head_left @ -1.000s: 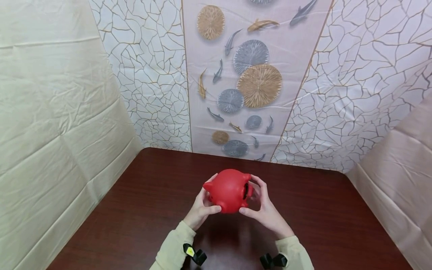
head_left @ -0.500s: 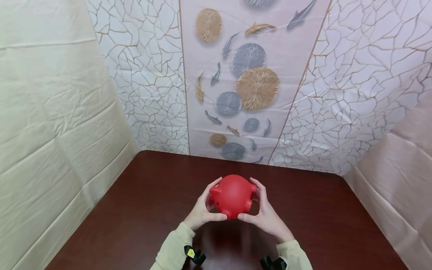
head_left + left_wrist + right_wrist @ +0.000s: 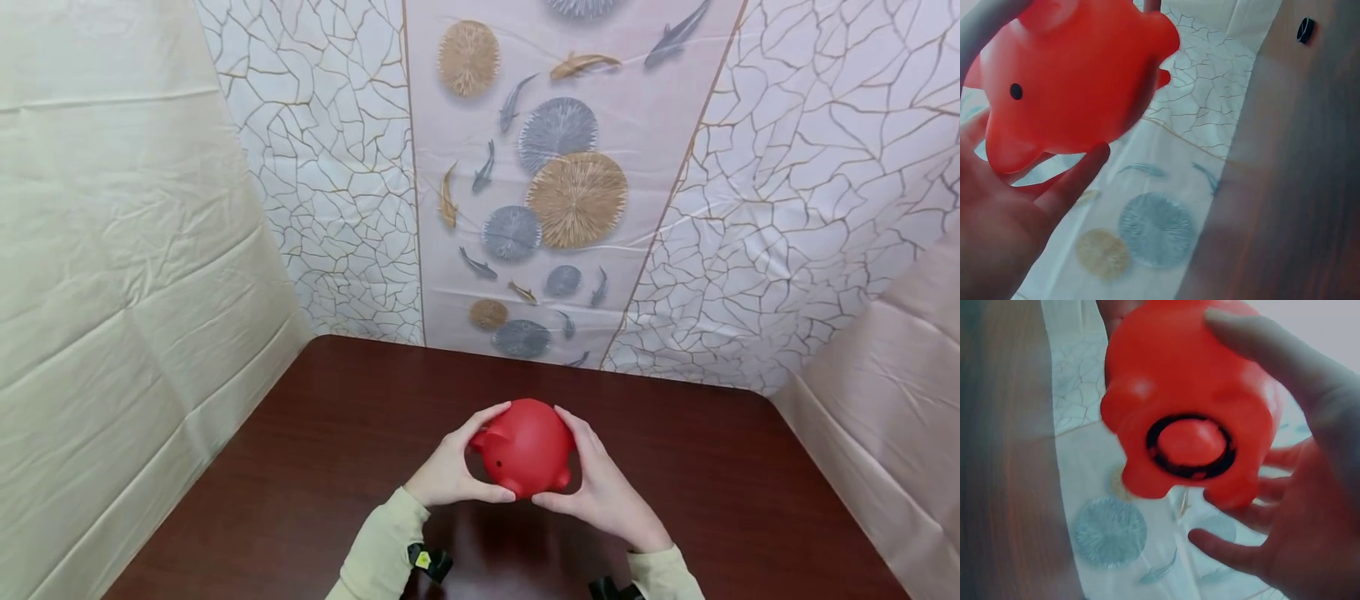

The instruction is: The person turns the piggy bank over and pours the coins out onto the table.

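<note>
A round red piggy bank (image 3: 529, 450) is held above the table between both hands. My left hand (image 3: 448, 468) grips its head side, fingers over the far side and thumb at the near edge. A pointed ear and a black eye show in the left wrist view, beside the left palm (image 3: 997, 231). My right hand (image 3: 603, 492) grips the opposite side, thumb near the left thumb. The right wrist view shows the bank's underside, with stubby feet and a red plug (image 3: 1191, 444) inside a black ring. The fingers of the right hand (image 3: 1297, 512) spread beside the feet.
A dark brown wooden table (image 3: 360, 417) lies under the hands. Patterned cloth (image 3: 517, 183) hangs behind it, with plain cream cloth (image 3: 135, 292) at the sides. A small black ring-shaped object (image 3: 1305, 30) appears against the table in the left wrist view.
Both hands have brought the piggy bank slightly nearer and turned it. Its eye now shows in the head view, and the black-ringed underside has gone out of sight there.
</note>
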Action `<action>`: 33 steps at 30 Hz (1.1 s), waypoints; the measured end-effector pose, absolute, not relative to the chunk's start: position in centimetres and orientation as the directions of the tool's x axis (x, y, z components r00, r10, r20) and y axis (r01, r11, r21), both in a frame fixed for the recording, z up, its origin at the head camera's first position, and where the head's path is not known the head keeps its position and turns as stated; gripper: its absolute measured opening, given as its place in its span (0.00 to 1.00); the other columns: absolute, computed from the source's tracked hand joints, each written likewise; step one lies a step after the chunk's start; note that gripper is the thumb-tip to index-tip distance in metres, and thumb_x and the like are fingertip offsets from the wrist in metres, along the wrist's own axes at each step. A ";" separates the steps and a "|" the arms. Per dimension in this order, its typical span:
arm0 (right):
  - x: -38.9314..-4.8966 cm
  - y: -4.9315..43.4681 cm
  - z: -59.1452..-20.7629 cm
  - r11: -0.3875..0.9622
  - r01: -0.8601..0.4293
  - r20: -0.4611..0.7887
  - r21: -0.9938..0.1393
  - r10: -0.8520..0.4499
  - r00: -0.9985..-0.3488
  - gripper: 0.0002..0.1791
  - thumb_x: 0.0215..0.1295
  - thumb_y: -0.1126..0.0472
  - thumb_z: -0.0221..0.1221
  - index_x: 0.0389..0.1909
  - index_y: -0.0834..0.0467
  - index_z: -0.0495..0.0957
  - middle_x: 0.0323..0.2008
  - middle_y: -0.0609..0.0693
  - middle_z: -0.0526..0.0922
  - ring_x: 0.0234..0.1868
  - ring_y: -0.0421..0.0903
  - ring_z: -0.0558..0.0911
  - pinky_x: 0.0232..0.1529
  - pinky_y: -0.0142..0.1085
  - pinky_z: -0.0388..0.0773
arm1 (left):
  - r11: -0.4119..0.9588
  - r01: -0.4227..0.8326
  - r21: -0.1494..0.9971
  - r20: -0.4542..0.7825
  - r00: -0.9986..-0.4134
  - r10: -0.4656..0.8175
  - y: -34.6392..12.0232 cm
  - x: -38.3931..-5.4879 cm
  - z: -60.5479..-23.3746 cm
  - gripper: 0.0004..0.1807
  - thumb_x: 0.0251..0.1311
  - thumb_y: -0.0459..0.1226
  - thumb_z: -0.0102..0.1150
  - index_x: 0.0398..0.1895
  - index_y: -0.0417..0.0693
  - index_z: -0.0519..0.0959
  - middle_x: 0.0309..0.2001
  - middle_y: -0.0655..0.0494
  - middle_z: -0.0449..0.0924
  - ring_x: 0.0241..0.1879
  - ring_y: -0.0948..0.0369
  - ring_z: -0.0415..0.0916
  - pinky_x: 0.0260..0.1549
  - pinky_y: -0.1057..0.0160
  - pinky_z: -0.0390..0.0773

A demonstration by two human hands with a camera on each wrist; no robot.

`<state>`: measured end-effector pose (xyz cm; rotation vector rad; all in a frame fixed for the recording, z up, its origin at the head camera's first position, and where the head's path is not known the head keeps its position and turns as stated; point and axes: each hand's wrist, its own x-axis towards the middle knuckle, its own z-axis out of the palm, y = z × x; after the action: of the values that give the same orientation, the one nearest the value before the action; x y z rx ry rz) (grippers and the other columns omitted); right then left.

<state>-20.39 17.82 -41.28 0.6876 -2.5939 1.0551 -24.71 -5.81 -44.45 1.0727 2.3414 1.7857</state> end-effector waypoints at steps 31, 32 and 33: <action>-20.8 16.2 -40.5 0.655 -0.553 0.543 -0.515 -0.250 -0.802 0.64 0.31 0.56 0.81 0.72 0.52 0.55 0.66 0.55 0.64 0.62 0.52 0.71 0.49 0.47 0.82 | 0.181 0.587 0.789 0.456 -0.757 0.468 -5.1 -24.8 -43.5 0.56 0.42 0.44 0.78 0.73 0.72 0.53 0.70 0.65 0.62 0.66 0.60 0.66 0.60 0.56 0.75; -20.9 16.3 -40.5 0.646 -0.559 0.548 -0.520 -0.249 -0.799 0.64 0.32 0.56 0.81 0.73 0.51 0.54 0.66 0.54 0.63 0.62 0.51 0.70 0.49 0.46 0.82 | 0.181 0.579 0.795 0.450 -0.763 0.464 -5.1 -24.8 -43.6 0.56 0.42 0.44 0.78 0.74 0.72 0.52 0.71 0.65 0.62 0.66 0.60 0.65 0.61 0.55 0.75; -21.1 16.3 -40.5 0.636 -0.564 0.551 -0.527 -0.250 -0.796 0.63 0.32 0.56 0.81 0.73 0.50 0.54 0.66 0.53 0.63 0.63 0.50 0.69 0.49 0.46 0.82 | 0.179 0.567 0.804 0.440 -0.771 0.461 -5.1 -24.9 -43.6 0.57 0.42 0.44 0.77 0.74 0.74 0.51 0.71 0.65 0.62 0.66 0.59 0.65 0.61 0.54 0.74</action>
<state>-21.05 16.28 -40.48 0.6413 -2.4278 0.9906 -24.87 -5.07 -43.61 1.0866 2.4845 1.7708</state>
